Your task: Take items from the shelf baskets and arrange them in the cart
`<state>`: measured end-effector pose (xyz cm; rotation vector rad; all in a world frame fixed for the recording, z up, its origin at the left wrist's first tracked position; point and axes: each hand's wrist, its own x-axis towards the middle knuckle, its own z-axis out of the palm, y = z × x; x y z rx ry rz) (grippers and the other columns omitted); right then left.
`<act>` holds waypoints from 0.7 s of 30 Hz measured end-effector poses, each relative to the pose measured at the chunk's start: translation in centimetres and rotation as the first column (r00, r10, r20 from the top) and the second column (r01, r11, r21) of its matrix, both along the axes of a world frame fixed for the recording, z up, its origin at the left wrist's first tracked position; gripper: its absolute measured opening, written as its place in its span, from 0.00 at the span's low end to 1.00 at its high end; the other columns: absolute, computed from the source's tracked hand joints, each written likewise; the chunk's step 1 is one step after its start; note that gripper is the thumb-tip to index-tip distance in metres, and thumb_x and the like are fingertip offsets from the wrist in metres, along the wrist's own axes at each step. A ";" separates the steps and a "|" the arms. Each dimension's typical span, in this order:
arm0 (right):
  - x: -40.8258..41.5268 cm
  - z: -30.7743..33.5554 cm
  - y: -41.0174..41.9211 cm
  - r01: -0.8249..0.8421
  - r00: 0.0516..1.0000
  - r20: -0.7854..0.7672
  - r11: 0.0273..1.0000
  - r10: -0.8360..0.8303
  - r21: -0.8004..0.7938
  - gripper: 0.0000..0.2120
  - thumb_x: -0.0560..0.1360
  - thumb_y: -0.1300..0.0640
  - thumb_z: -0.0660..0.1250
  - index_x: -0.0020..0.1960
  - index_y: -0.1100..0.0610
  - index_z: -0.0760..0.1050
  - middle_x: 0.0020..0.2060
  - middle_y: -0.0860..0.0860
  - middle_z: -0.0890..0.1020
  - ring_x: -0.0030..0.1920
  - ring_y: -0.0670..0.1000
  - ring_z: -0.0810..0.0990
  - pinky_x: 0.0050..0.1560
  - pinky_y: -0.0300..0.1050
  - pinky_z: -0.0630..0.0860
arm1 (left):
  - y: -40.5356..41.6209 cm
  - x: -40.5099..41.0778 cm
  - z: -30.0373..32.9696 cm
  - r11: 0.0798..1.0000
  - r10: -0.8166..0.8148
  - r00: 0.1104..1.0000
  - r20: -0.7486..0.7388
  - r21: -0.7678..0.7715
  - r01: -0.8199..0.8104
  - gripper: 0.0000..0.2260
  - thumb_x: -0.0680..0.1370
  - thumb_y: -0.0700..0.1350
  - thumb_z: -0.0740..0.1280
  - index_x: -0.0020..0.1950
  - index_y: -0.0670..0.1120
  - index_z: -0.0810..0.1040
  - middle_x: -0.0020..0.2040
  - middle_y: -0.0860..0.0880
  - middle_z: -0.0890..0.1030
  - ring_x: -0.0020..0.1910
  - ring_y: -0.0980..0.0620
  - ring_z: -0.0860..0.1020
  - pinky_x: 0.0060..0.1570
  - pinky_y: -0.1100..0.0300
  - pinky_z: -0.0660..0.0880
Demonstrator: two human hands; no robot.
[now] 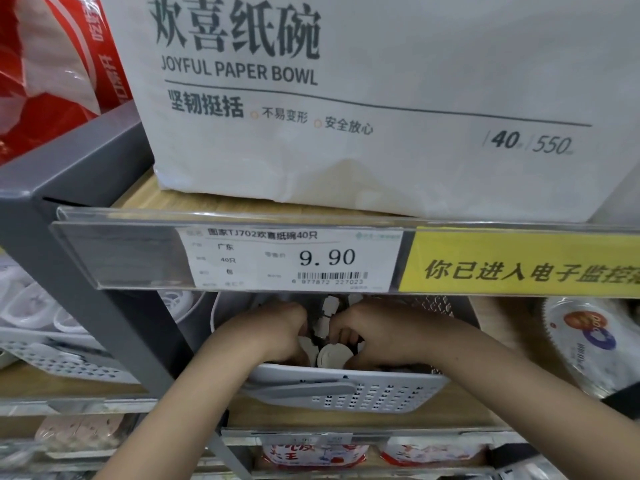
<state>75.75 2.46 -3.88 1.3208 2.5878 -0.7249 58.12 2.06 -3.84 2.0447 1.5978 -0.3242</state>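
Observation:
Both my hands reach into a white perforated basket [374, 396] on the shelf under the price rail. My left hand [273, 332] has its fingers curled down among small white round items [330, 356] in the basket. My right hand [367, 336] is curled beside it and pinches at the same small white pieces. Which single piece each hand holds is hidden by the fingers and the rail. No cart is in view.
A price rail [291, 258] with a 9.90 tag and a yellow strip hangs just above my hands. A large white paper-bowl pack [381, 133] sits on the shelf above. A grey upright post [114, 306] stands at left, another white basket [52, 358] beyond it, wrapped plates [588, 344] at right.

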 end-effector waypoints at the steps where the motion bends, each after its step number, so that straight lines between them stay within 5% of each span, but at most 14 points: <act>1: 0.0 0.0 0.0 0.003 1.000 0.010 1.000 -0.003 0.009 0.18 0.71 0.51 0.73 0.60 0.52 0.76 0.52 0.48 0.80 0.50 0.49 0.78 0.51 0.46 0.77 | 0.1 0.0 0.0 1.000 0.005 1.000 0.004 0.001 -0.005 0.19 0.73 0.51 0.71 0.62 0.49 0.73 0.52 0.50 0.72 0.49 0.52 0.72 0.42 0.62 0.68; 9: 0.0 0.2 0.1 -0.036 0.999 -0.014 0.998 0.037 0.055 0.11 0.75 0.53 0.68 0.52 0.59 0.81 0.48 0.53 0.81 0.48 0.51 0.78 0.50 0.48 0.75 | 0.2 -0.2 -0.1 1.000 0.016 1.000 0.027 -0.008 -0.016 0.15 0.74 0.51 0.71 0.57 0.47 0.75 0.46 0.51 0.74 0.43 0.53 0.73 0.39 0.60 0.68; 14: 0.4 0.7 -0.2 0.037 0.989 -0.147 0.997 -0.027 0.066 0.09 0.77 0.51 0.66 0.55 0.50 0.79 0.46 0.41 0.79 0.47 0.45 0.78 0.50 0.44 0.76 | 0.1 -0.1 0.6 0.994 0.009 0.999 0.044 0.109 -0.014 0.10 0.78 0.48 0.65 0.55 0.43 0.78 0.53 0.46 0.79 0.52 0.49 0.75 0.54 0.56 0.73; 21: 1.1 1.7 -1.6 0.121 0.970 -0.221 0.988 -0.097 0.099 0.11 0.77 0.41 0.60 0.58 0.41 0.72 0.50 0.39 0.79 0.48 0.42 0.76 0.51 0.43 0.75 | -4.1 -0.7 3.1 0.933 0.049 0.961 0.274 0.329 -0.142 0.10 0.81 0.50 0.59 0.60 0.50 0.74 0.57 0.53 0.77 0.55 0.54 0.74 0.55 0.58 0.71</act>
